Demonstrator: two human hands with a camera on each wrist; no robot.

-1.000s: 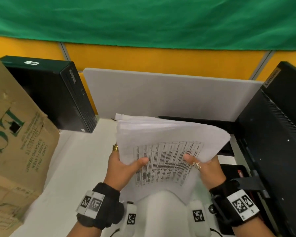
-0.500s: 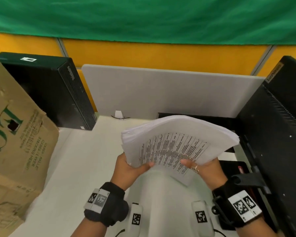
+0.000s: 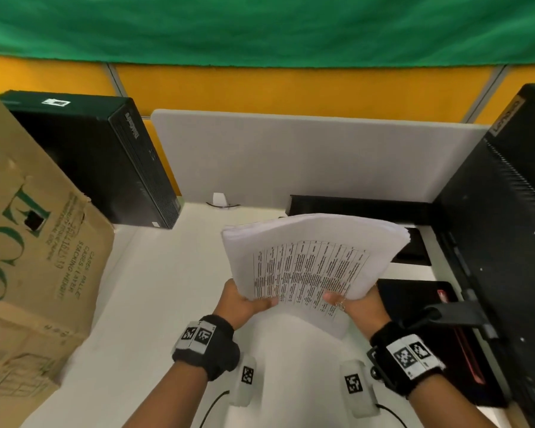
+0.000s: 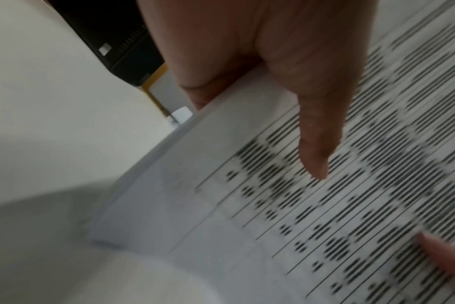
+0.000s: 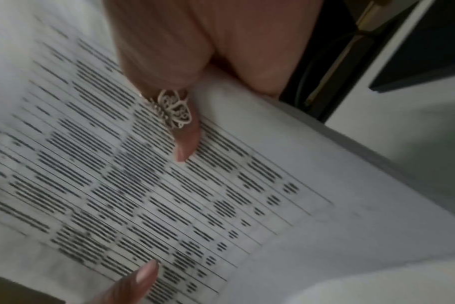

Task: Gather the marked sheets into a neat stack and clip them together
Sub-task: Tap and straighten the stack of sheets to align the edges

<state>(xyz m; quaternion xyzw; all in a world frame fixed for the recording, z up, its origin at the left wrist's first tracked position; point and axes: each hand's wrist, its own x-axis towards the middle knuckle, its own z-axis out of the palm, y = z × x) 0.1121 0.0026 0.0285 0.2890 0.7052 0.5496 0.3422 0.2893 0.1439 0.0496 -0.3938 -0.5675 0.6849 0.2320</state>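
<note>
A thick stack of white sheets with a printed table on top hangs in the air over the white desk, tilted and bowed. My left hand grips its near left edge, thumb on the printed face and fingers underneath. My right hand grips the near right edge the same way, its ringed thumb pressed on the table print. One sheet sticks out below the stack's near edge. No clip shows in any view.
A cardboard box stands at the left. A black computer case sits at the back left, a grey divider behind the desk. A black monitor fills the right side, with a dark pad below it.
Both hands have lowered the stack and tipped it flatter, and the sheets' far edges have drawn closer into line. Both grips have stayed on the near edge.
</note>
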